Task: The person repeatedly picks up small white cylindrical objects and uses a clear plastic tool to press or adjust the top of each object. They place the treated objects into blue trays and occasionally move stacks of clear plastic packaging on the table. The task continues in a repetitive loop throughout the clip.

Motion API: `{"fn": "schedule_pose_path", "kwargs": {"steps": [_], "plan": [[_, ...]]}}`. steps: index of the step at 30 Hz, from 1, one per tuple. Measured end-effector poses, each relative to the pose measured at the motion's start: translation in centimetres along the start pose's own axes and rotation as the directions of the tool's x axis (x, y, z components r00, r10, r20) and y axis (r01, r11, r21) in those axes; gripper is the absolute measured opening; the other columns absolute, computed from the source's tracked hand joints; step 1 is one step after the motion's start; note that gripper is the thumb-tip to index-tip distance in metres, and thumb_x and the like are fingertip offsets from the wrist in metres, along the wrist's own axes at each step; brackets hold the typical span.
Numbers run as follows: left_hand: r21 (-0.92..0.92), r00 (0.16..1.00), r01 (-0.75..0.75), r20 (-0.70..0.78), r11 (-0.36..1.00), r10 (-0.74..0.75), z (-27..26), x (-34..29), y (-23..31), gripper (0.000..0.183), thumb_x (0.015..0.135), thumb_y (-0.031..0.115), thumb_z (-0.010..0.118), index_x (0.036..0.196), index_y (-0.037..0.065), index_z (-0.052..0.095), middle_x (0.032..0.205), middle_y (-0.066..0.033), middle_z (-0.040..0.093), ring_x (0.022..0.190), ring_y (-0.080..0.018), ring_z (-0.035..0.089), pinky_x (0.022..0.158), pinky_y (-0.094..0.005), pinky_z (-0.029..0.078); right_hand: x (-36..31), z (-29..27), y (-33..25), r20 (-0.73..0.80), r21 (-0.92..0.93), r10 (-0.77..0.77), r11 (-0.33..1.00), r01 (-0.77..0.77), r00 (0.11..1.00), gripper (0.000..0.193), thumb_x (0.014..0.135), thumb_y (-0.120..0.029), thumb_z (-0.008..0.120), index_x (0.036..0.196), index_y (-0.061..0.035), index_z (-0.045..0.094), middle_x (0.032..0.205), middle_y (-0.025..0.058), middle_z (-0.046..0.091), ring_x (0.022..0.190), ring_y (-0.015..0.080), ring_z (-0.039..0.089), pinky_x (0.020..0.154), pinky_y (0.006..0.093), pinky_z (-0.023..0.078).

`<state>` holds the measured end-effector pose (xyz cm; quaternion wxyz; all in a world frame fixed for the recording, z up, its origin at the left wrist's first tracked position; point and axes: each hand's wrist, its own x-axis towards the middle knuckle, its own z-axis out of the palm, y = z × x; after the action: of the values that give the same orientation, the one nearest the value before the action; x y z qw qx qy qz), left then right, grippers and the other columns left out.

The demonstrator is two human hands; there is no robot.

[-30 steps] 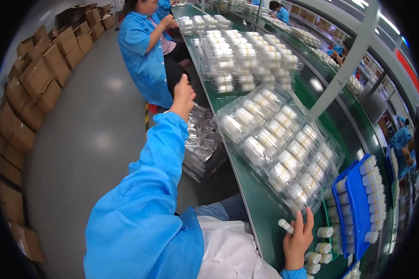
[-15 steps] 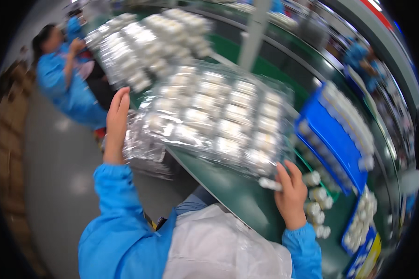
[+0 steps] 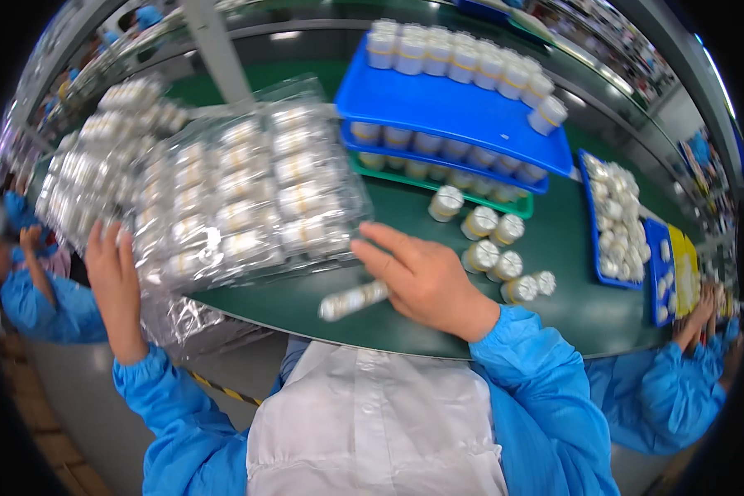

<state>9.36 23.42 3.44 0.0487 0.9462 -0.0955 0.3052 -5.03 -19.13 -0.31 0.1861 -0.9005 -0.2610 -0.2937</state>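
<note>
A large clear plastic pack (image 3: 248, 198) holds rows of white cylinders with yellowish bands and lies on the green table. My left hand (image 3: 116, 285) is at its near left corner, fingers stretched upward along the plastic. At the pack's right edge, my right hand (image 3: 430, 281) lies palm down with two fingers extended, their tips by the film. A slim whitish roll (image 3: 351, 301) shows under the right hand's near side. Its right end is hidden there, so whether the thumb presses on it is unclear. Several white bottles (image 3: 481, 256) stand to the right of that hand.
Stacked packs (image 3: 99, 178) fill the table's left end. Ahead is a blue tray (image 3: 463, 107) with a row of bottles, above more trays. A blue bin (image 3: 591, 240) of white pieces stands right. Co-workers in blue (image 3: 653, 397) are at both sides. A metal post (image 3: 217, 58) rises behind.
My view has swung to the right, showing more of the trays and bottles. The pack now lies flatter on the table, and my right hand has turned palm down at its edge.
</note>
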Motion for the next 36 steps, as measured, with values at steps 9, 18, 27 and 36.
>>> {"fn": "schedule_pose_path", "kwargs": {"steps": [9,18,27,36], "plan": [[-0.790,0.757,0.607,0.541,-0.087,0.366,0.1,11.4,17.7,0.080,0.102,0.060,0.044,0.148,-0.005,0.039,0.146,-0.0263,0.047,0.131,-0.0291,0.051,0.111,-0.0404,0.041,-8.1,-16.1,5.0,-0.348,0.461,0.720,0.689,-0.559,0.601,0.023,0.102,-0.017,0.057,0.113,0.0025,0.065,0.106,0.0115,0.069,0.101,0.0205,0.067,0.088,0.0343,0.055],[-0.537,0.532,0.605,0.822,0.588,0.203,12.3,21.9,25.2,0.100,0.087,0.081,0.050,0.144,-0.002,0.045,0.133,-0.0215,0.056,0.098,-0.0253,0.060,0.083,-0.0367,0.049,-13.8,-10.3,21.6,0.213,0.681,0.951,0.022,-0.732,0.226,0.031,0.098,-0.014,0.063,0.123,0.0009,0.053,0.103,0.0125,0.065,0.088,0.0200,0.068,0.075,0.0341,0.060],[-0.596,0.571,0.195,0.714,0.779,0.404,14.3,22.3,27.0,0.044,0.099,0.042,0.055,0.111,0.003,0.072,0.091,-0.0020,0.070,0.067,-0.0086,0.057,0.059,-0.0245,0.045,-12.6,-8.9,23.5,0.226,0.638,0.902,0.150,-0.755,0.369,0.032,0.090,-0.004,0.065,0.121,-0.0033,0.058,0.087,0.0079,0.064,0.067,0.0143,0.060,0.054,0.0295,0.050],[-0.713,0.561,0.319,0.673,0.624,0.482,11.6,19.6,33.6,0.026,0.097,0.011,0.052,0.112,0.008,0.073,0.090,0.0024,0.070,0.076,-0.0050,0.061,0.064,-0.0237,0.049,-16.3,-11.2,26.1,0.043,0.617,0.927,0.268,-0.740,0.372,0.029,0.085,0.000,0.062,0.115,-0.0021,0.065,0.088,0.0033,0.066,0.073,0.0136,0.057,0.064,0.0304,0.046]]}}
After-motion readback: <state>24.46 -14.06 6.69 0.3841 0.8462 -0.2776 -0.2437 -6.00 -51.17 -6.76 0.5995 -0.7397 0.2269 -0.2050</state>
